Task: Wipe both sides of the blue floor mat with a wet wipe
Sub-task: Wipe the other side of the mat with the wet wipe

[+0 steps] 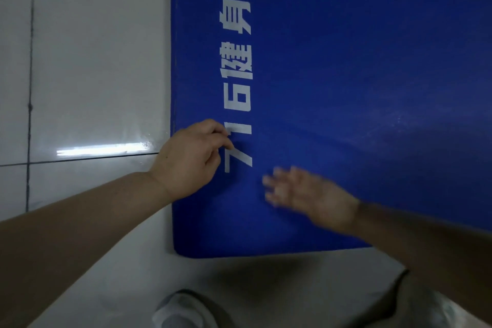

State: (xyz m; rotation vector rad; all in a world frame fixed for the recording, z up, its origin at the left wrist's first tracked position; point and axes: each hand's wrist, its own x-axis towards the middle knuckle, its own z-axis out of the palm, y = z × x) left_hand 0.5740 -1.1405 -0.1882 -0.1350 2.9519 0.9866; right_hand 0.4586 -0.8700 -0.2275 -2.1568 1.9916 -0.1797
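1. Mat: blue floor mat [346, 88] lies flat on the tiled floor [93, 61], filling the view from 12 o'clock round to 4 o'clock; its rounded near corner sits at about 6 o'clock. White lettering [237, 82] runs along its left margin, printed face up.
2. Left hand [191, 154]: fingers curled, tips resting on the mat beside the lowest white character, at about 9 o'clock of centre. Something pale shows at the fingertips; whether it is a wet wipe or part of the print cannot be told.
3. Right hand [311, 194]: fingers spread and relaxed, holding nothing visible, over the mat at about 5 o'clock of centre. It is blurred, so contact with the surface cannot be confirmed.
4. Wet wipe: not plainly in view in either hand.
5. Risk, dry pass: if no wipe sits under the left fingertips, the stroke cleans nothing; cause, an unconfirmed hold.
6. Risk, mat shift: a smooth, glossy tile under a light mat may let it slide or ripple under pressure; cause, neither hand firmly pinning it.
7. Risk, missed coverage: the far area towards 1 o'clock lies well apart from both hands and could be skipped; cause, reach.
8. Risk, underside: the second face is not yet exposed; flipping onto a damp floor could re-soil the wiped face.
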